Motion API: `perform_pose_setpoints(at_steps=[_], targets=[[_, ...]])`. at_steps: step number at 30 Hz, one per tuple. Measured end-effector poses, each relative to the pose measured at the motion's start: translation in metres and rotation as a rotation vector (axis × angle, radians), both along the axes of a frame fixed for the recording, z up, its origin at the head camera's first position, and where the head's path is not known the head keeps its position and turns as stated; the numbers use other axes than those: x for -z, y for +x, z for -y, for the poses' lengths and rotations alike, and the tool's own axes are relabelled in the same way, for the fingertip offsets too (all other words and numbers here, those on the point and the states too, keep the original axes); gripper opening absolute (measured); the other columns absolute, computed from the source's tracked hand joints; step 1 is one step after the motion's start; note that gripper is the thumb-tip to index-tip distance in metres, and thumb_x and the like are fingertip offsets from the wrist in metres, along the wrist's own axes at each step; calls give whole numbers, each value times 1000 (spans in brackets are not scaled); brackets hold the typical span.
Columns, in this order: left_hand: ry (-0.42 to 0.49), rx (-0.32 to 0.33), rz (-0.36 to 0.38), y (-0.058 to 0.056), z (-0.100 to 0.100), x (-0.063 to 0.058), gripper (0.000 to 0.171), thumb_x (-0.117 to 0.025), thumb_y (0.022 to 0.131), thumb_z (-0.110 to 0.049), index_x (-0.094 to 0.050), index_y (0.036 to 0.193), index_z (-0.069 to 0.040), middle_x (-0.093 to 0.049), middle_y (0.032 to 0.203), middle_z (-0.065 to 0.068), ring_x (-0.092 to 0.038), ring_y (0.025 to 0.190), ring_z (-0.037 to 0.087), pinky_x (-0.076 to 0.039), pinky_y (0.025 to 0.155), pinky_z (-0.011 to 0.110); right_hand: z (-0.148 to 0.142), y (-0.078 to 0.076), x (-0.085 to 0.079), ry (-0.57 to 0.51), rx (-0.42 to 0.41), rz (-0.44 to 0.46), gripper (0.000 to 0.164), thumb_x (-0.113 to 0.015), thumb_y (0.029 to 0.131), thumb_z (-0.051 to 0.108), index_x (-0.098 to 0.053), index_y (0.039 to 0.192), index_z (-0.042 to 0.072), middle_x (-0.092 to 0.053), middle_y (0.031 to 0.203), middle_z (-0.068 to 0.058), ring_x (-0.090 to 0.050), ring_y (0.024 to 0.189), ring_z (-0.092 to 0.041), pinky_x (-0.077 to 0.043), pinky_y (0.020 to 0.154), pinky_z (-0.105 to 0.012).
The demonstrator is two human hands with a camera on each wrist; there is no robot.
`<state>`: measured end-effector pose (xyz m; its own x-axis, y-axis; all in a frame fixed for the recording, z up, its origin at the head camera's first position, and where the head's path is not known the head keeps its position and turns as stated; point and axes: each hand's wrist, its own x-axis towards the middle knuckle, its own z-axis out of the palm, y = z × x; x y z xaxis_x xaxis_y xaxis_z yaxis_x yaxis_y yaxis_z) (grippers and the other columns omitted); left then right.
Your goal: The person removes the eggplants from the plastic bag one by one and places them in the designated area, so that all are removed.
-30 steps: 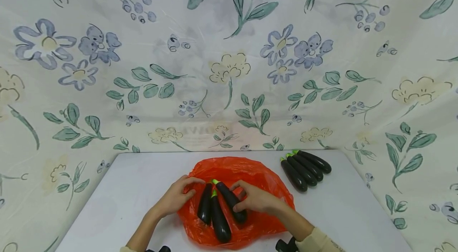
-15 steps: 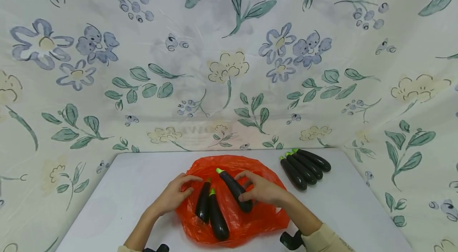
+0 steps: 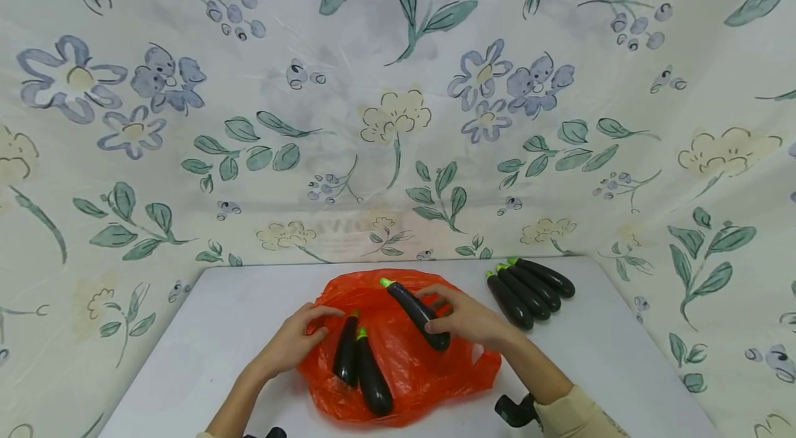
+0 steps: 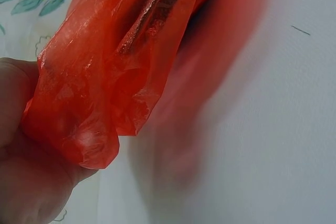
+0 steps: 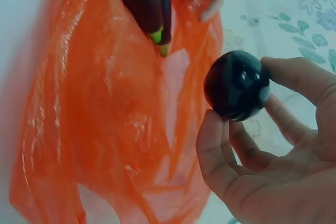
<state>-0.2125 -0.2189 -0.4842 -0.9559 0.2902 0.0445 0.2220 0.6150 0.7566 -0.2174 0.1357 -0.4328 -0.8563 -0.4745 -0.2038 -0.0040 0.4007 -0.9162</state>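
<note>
My right hand point(image 3: 466, 317) pinches a dark purple eggplant point(image 3: 417, 313) near its round end, thumb and fingers on opposite sides. Held over the bag, the eggplant tilts with its green stem up and to the left; the right wrist view shows its glossy end point(image 5: 237, 86). At the left rim of a red plastic bag point(image 3: 435, 383), my left hand point(image 3: 292, 341) grips the film, which covers part of its fingers in the left wrist view. Two more eggplants lie side by side on the bag, a left one point(image 3: 345, 354) and a right one point(image 3: 374, 379).
Several eggplants point(image 3: 528, 293) lie in a slanted row at the back right of the white table point(image 3: 180, 355). A flower-patterned cloth point(image 3: 348, 99) hangs behind the table and along its sides. Black wrist devices point(image 3: 517, 412) show below the forearms.
The right hand has lifted its eggplant away from the other two, up and to the right. The left hand has shifted slightly left along with the bag's edge.
</note>
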Motion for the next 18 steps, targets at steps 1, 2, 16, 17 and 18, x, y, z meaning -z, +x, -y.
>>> perform_pose_setpoints(at_steps=[1,2,16,17,18], targets=[[-1,-5,-1,0,1,0,36,-60,95,0,-70,120,-24,-60,113,2,-54,113,26,-46,103,59,-1,-1,-1,-10,3,-5,50,-74,88,18,-57,135,26,-54,127,-12,-55,108,-31,-58,85,-43],[-4,-10,-2,0,2,1,36,-60,95,0,-70,120,-24,-60,113,2,-54,112,26,-47,103,58,-3,-1,-2,-22,5,-11,50,-73,88,17,-57,135,25,-54,128,-12,-56,109,-31,-58,85,-43],[7,-46,24,2,10,2,37,-59,95,0,-69,122,-23,-59,116,3,-54,116,28,-48,102,57,-20,-5,-7,-57,131,-58,55,-74,89,19,-53,140,21,-53,135,-13,-57,110,-30,-58,87,-43],[7,-48,22,2,10,2,37,-60,95,0,-69,122,-24,-59,115,3,-54,115,27,-48,102,57,-21,-6,-7,-68,143,-59,55,-73,89,19,-53,140,22,-53,135,-13,-57,110,-31,-58,87,-43],[8,-48,19,2,11,2,37,-59,96,0,-69,122,-23,-59,115,3,-54,115,27,-48,103,57,-22,-6,-6,-77,156,-64,55,-73,89,18,-53,140,22,-53,135,-13,-57,110,-31,-58,87,-43]])
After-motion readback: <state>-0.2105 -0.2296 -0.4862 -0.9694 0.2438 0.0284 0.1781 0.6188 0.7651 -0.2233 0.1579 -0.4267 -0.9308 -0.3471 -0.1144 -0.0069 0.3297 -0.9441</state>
